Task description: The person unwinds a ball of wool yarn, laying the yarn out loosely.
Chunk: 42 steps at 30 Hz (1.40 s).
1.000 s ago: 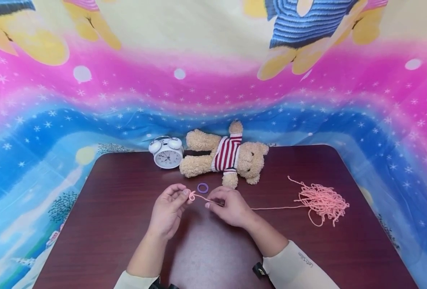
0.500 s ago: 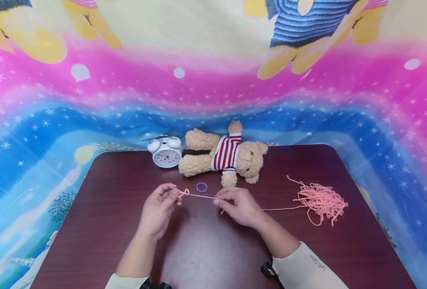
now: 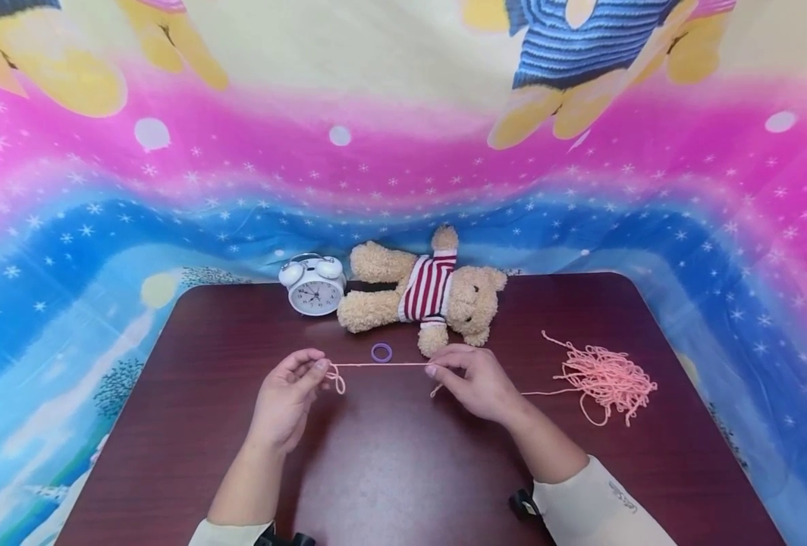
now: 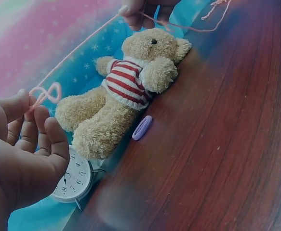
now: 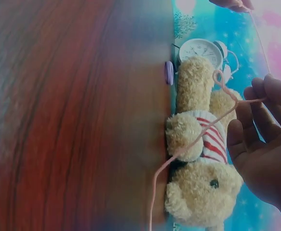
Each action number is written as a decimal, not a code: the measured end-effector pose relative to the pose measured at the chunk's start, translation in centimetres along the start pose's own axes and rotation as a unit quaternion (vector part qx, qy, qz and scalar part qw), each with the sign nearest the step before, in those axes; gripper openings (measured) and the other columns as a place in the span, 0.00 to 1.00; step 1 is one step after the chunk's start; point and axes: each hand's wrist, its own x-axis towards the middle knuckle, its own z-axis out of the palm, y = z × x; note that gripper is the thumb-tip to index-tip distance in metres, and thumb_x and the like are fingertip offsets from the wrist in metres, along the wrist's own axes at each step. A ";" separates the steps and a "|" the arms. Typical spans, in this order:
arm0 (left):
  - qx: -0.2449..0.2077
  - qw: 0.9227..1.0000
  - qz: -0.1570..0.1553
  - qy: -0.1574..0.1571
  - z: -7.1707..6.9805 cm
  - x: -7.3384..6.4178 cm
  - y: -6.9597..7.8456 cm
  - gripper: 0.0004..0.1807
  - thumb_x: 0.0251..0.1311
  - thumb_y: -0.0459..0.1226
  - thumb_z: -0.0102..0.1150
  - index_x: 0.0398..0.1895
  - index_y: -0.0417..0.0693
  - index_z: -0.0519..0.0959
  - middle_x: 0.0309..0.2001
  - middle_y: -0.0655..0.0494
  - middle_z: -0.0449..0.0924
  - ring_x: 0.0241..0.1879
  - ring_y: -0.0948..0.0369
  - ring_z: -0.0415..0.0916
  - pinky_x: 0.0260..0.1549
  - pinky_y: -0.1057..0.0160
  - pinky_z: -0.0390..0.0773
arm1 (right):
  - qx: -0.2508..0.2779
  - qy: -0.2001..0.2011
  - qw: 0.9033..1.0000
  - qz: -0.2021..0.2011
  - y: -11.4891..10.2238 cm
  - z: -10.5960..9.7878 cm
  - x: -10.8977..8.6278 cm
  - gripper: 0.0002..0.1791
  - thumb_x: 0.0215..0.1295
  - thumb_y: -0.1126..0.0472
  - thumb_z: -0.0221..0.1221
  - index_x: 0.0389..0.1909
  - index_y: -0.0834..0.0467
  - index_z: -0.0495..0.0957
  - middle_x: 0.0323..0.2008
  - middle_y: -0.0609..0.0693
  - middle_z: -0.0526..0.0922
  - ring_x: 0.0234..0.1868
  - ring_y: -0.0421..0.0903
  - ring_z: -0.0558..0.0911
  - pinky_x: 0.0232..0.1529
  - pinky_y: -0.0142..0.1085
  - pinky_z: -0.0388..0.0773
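Observation:
Pink yarn (image 3: 383,365) stretches straight between my two hands above the table. My left hand (image 3: 286,398) pinches one part of it between thumb and fingertips, and a small loop (image 4: 55,91) stands out there in the left wrist view. At the other end my right hand (image 3: 475,379) pinches the yarn with thumb and index finger. Another small loop (image 5: 219,77) shows beside the right fingers in the right wrist view. From that hand the strand trails across the table to a loose tangled heap of pink yarn (image 3: 611,383) on the right.
Behind the stretched yarn lies a purple ring (image 3: 381,353). A teddy bear (image 3: 427,288) in a red-and-white striped shirt lies on its back at the table's far edge. Next to its feet stands a white alarm clock (image 3: 315,288). A printed cloth (image 3: 390,205) hangs behind the dark table (image 3: 171,425).
My hands have moved apart, the left to the left and the right to the right. The yarn between them has lengthened and drawn straight, and the loop now hangs below my left fingertips.

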 end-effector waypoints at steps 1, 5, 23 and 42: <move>-0.005 1.000 0.002 -0.001 0.0 0.0 0.0 0.06 0.69 0.28 0.63 0.43 0.47 0.81 0.37 0.54 0.84 0.37 0.61 0.81 0.40 0.64 0.83 | -0.002 0.001 1.000 -0.001 0.1 -0.2 -0.1 0.06 0.68 0.58 0.69 0.41 0.54 0.90 0.43 0.44 0.89 0.49 0.42 0.86 0.55 0.41 0.82; -0.026 1.000 0.007 0.000 -0.1 0.2 -0.1 0.06 0.70 0.28 0.62 0.42 0.49 0.80 0.37 0.56 0.84 0.38 0.61 0.82 0.39 0.65 0.83 | -0.007 0.005 1.000 0.003 0.4 -0.9 -0.4 0.05 0.69 0.56 0.69 0.40 0.52 0.90 0.42 0.41 0.89 0.48 0.41 0.86 0.54 0.41 0.83; -0.021 1.000 0.017 0.015 -2.3 0.1 0.5 0.05 0.70 0.28 0.62 0.43 0.44 0.78 0.37 0.55 0.85 0.38 0.61 0.84 0.41 0.64 0.84 | -0.025 0.062 0.997 0.046 3.7 -6.3 -4.0 0.03 0.69 0.59 0.69 0.39 0.51 0.91 0.42 0.43 0.89 0.46 0.43 0.87 0.52 0.33 0.81; -0.007 0.999 -0.030 -0.034 2.7 0.5 -2.4 0.09 0.65 0.23 0.65 0.43 0.40 0.78 0.39 0.50 0.88 0.36 0.60 0.86 0.44 0.60 0.86 | -0.024 0.109 0.982 0.155 5.2 -13.8 -8.7 0.09 0.71 0.59 0.66 0.47 0.56 0.90 0.48 0.50 0.89 0.48 0.24 0.79 0.46 0.19 0.75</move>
